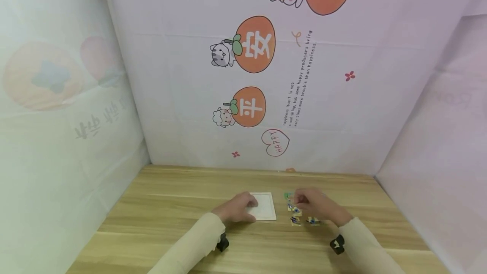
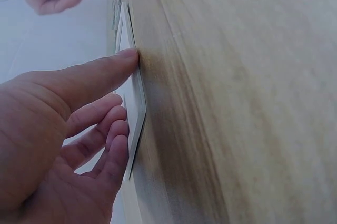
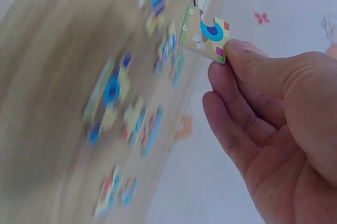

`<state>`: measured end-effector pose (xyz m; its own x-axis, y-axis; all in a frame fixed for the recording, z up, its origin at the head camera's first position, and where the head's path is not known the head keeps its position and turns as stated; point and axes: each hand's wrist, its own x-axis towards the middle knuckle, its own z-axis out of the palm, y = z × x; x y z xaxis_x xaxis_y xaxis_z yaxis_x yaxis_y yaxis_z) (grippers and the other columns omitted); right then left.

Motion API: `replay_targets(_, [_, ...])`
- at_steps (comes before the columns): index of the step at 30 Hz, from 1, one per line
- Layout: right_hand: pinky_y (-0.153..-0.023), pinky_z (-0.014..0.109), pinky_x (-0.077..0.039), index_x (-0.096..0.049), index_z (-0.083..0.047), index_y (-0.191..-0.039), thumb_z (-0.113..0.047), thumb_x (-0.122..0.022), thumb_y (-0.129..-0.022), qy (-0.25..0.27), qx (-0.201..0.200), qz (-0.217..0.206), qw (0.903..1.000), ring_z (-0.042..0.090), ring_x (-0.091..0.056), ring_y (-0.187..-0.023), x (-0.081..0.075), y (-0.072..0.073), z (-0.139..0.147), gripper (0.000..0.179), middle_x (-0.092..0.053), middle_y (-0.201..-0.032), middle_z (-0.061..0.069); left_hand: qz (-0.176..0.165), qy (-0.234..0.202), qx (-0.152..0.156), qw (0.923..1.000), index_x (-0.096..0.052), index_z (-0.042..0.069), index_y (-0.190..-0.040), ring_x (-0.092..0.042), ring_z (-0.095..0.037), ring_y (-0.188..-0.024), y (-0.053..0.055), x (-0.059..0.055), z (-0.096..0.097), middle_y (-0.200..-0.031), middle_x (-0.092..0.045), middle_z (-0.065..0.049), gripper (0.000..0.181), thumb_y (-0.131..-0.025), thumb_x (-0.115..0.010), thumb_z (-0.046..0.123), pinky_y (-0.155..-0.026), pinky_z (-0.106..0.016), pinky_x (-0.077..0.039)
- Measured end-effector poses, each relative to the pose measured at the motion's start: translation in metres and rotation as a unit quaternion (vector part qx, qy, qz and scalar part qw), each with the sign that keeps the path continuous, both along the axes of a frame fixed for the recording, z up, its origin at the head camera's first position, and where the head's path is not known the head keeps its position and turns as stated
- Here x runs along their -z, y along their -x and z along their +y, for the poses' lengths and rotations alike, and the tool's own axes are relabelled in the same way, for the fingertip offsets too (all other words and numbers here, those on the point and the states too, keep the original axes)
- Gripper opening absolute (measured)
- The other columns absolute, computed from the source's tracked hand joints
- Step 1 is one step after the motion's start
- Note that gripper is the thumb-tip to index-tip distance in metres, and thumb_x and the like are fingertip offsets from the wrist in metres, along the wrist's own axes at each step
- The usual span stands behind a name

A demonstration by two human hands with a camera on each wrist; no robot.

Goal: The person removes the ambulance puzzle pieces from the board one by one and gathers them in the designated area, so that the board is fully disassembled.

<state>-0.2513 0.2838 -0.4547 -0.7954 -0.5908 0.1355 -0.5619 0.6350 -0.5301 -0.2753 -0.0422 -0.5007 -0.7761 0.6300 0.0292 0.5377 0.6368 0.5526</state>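
My left hand [image 1: 236, 207] rests at the left side of a white square puzzle tray [image 1: 266, 206] lying on the table. In the left wrist view its thumb touches the tray's edge, and the other fingers bend loosely against it. To the right, my right hand [image 1: 315, 203] is raised over loose jigsaw pieces [image 1: 295, 210]. Between thumb and forefinger it pinches a corner jigsaw piece [image 3: 209, 49] with a blue and purple curve, small white flowers and a green edge. No pieces show on the visible part of the tray.
Several colourful loose pieces [image 3: 112, 89] lie spread on the wooden table [image 1: 182, 189], blurred in the right wrist view. White printed cloth [image 1: 190, 96] hangs behind the table and along both sides. A black band [image 1: 222, 242] is on each wrist.
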Motion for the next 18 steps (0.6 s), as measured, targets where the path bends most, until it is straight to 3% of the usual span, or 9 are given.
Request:
replay_targets(6, [-0.068,0.022,-0.055,-0.067,-0.01,-0.097,-0.004,-0.068,-0.1,-0.016,0.054,-0.008,0.9984,0.007,-0.063,-0.079,-0.004,-0.004,0.038,0.007,-0.07,-0.089,0.001,-0.002,-0.004,0.001,1.0,-0.069,0.005,-0.129,-0.062,-0.012,-0.108,0.0,0.0,-0.001,-0.117,-0.066,-0.002,0.051,-0.086,-0.088,0.024,-0.102,-0.029,-0.056])
replay_targets(13, [-0.069,0.023,-0.056,-0.069,-0.007,-0.099,-0.002,-0.07,-0.098,0.0,0.064,0.037,0.9973,0.01,-0.066,-0.079,-0.003,-0.01,0.075,0.005,-0.071,-0.089,0.001,-0.002,-0.004,0.002,1.0,-0.069,0.004,-0.129,-0.063,-0.015,-0.109,-0.003,-0.004,-0.001,-0.118,-0.066,-0.004,0.05,-0.087,-0.088,0.022,-0.102,-0.03,-0.056])
replay_targets(18, [-0.068,0.021,-0.055,-0.069,-0.007,-0.097,0.0,-0.072,-0.095,0.019,0.064,0.045,0.9968,0.003,-0.062,-0.079,0.006,-0.013,0.091,0.008,-0.071,-0.087,0.0,0.0,-0.002,0.003,1.0,-0.069,0.004,-0.13,-0.063,-0.016,-0.11,-0.003,-0.005,0.0,-0.119,-0.067,-0.005,0.05,-0.087,-0.087,0.022,-0.102,-0.03,-0.056])
